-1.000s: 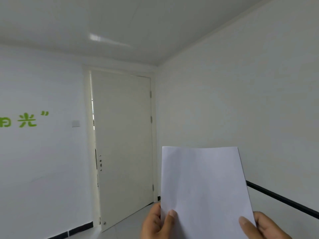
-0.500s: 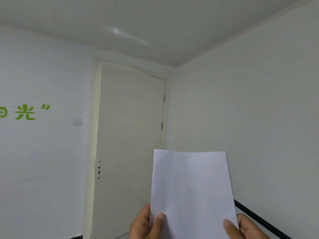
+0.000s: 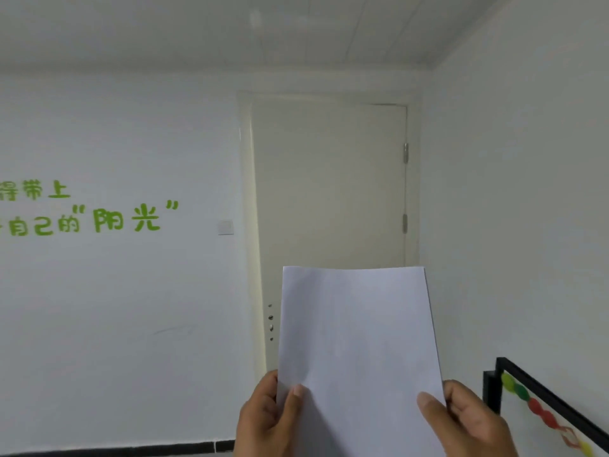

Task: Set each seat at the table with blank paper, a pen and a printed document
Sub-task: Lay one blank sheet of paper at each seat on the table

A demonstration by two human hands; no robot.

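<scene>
Blank white sheet of paper (image 3: 359,351) held upright in front of the camera, lower centre-right of view, its bottom edge cut off by the frame. No print visible on the side facing the camera; top edge bows slightly. Could be more than one sheet, a thin second edge shows along the right side, can't say for sure.

Left hand (image 3: 267,420) grips the sheet's lower left edge: thumb lies across the front face, the other fingers curl behind the paper. Right hand (image 3: 468,423) grips the lower right edge the same way, thumb pressed on the front, fingers wrapped behind. Both hands pinch the paper, neither is spread open.

Behind the sheet is a cream door (image 3: 329,192), closed, w/ two hinges (image 3: 406,153) on its right side and a few small dark holes on its left side, just beside the paper's left edge. Left of the door frame a white light switch (image 3: 225,227) sits on the wall. Further left, green Chinese lettering (image 3: 89,212) runs across the white wall (image 3: 115,324) in two lines, partly cut off at the frame edge. Black skirting strip (image 3: 115,451) along the wall's bottom.

Bottom right: a black metal frame (image 3: 543,394) w/ a string of coloured paper shapes (image 3: 540,413), green, red, yellow, hanging along it, near the right hand. White panelled ceiling (image 3: 296,31) above.
</scene>
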